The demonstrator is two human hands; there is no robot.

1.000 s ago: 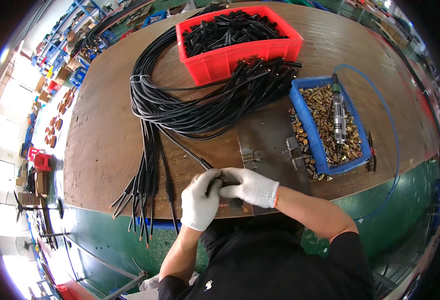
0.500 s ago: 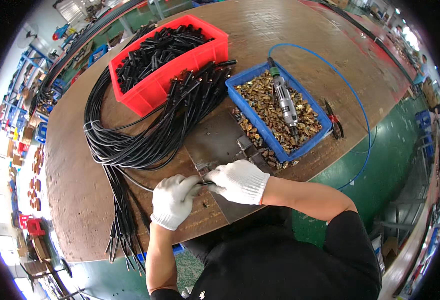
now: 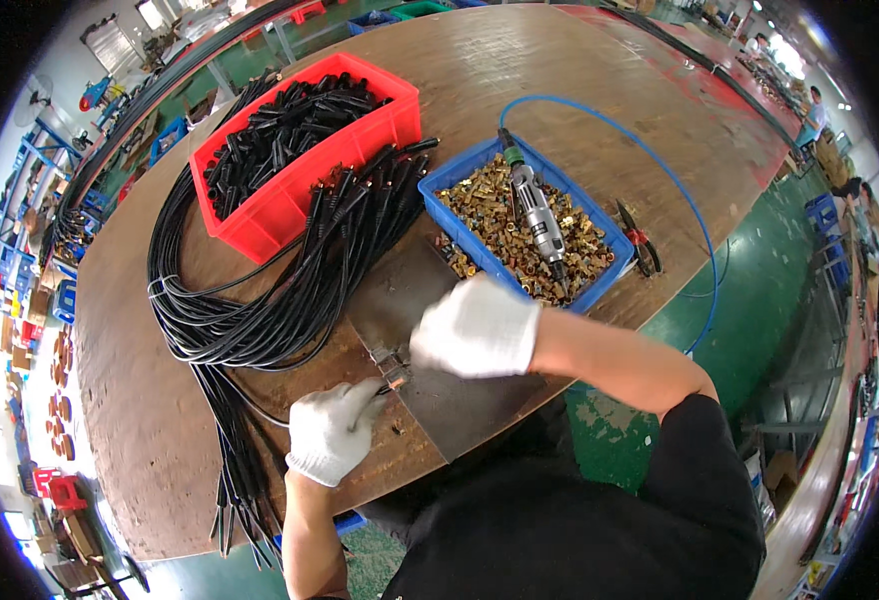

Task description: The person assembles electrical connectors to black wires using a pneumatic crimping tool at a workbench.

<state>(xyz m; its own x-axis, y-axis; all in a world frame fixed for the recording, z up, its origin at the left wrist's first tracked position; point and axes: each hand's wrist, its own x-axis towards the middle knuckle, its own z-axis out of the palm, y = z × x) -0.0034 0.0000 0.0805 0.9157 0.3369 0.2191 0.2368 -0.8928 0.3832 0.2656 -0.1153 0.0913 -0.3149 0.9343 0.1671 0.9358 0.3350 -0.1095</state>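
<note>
White-gloved, my left hand [image 3: 332, 430] pinches a black cable near its end. The copper-coloured tip [image 3: 397, 379] of that cable sticks out past my fingers, next to a small metal fixture [image 3: 390, 356] on the table. My right hand [image 3: 475, 328], also gloved in white, is blurred over the dark metal plate [image 3: 400, 300], apart from the cable. Its fingers are smeared, so whether it holds anything cannot be made out. Beyond it stands a blue tray [image 3: 460, 222] of small brass-coloured fittings [image 3: 480, 195], with a pneumatic screwdriver [image 3: 538, 212] lying on them.
A red bin [image 3: 290, 222] full of black sleeves [image 3: 290, 125] stands at the back left. Before it lies a bundle of black cables [image 3: 250, 325], its ends hanging over the front edge. Red-handled pliers [image 3: 640, 240] lie right of the tray; a blue air hose [image 3: 650, 150] curves past them.
My right hand has left the cable end and moved up and right toward the blue tray. My left hand keeps its hold. The whole view has shifted slightly.
</note>
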